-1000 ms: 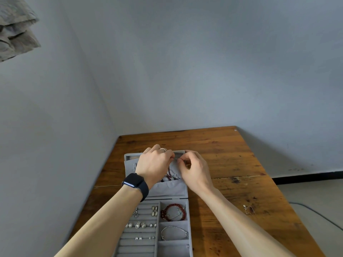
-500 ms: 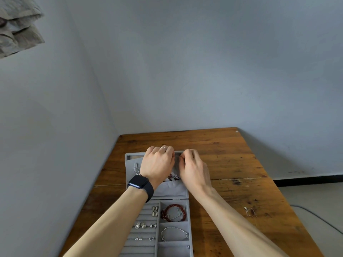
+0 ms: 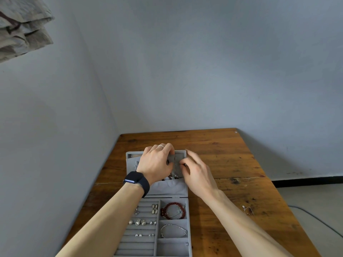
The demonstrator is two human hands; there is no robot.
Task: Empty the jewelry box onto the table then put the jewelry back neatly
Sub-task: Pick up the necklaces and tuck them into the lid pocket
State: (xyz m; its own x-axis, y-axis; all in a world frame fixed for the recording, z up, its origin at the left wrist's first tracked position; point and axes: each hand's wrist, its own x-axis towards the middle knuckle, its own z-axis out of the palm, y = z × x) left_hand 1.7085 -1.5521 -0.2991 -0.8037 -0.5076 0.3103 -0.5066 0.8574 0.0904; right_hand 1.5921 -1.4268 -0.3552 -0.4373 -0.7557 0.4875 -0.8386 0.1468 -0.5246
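Observation:
A grey velvet jewelry box (image 3: pixel 158 217) lies open on the wooden table (image 3: pixel 232 164), its lid (image 3: pixel 167 189) flat on the far side. My left hand (image 3: pixel 156 162), with a ring and a dark watch, grips a grey tab (image 3: pixel 171 158) near the lid's top. My right hand (image 3: pixel 198 175) pinches something small and dark beside it, its other fingers spread. Tangled necklaces (image 3: pixel 172 177) show between the hands above the lid pocket. The tray holds a red bead bracelet (image 3: pixel 173 210), a silver bracelet (image 3: pixel 173 230) and several earrings (image 3: pixel 141 222).
One small silver piece (image 3: pixel 247 209) lies loose on the table to the right of my right forearm. Walls close off the table's left and far sides. A cable (image 3: pixel 315 219) runs on the floor at right. Folded cloth (image 3: pixel 20 26) hangs at upper left.
Both hands stayed at the lid's top. My right hand has drawn slightly right and opened its outer fingers; my left thumb now presses the grey tab.

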